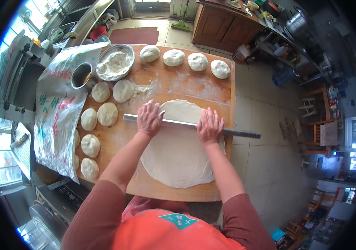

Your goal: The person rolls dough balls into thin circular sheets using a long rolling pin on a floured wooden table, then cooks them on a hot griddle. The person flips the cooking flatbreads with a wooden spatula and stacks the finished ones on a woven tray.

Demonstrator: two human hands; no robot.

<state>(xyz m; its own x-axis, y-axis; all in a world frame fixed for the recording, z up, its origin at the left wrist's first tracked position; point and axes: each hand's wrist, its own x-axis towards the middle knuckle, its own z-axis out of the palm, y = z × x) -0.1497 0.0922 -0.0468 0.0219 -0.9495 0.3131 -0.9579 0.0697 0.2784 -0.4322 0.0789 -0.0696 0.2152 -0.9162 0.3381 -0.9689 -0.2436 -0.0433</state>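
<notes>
A long, straight metal rolling pin point(181, 123) lies across a large, thin sheet of dough point(178, 156) on the wooden board point(184, 84). My left hand point(149, 118) is laid over the pin near its left end, palm down, thumb pointing inward. Farther right, my right hand point(209, 126) bears on the same pin, fingers stretched forward over it. The pin's right end sticks out past the board's edge. The far part of the sheet shows beyond the pin, and its wide rounded part spreads between my forearms.
Several dough balls point(173, 57) line the far edge; more dough pieces point(107, 114) sit on the left. A metal bowl of flour point(115, 64) and a metal cup point(82, 75) stand at the back left, by a printed plastic sack point(59, 109). Tiled floor point(259, 118) lies right.
</notes>
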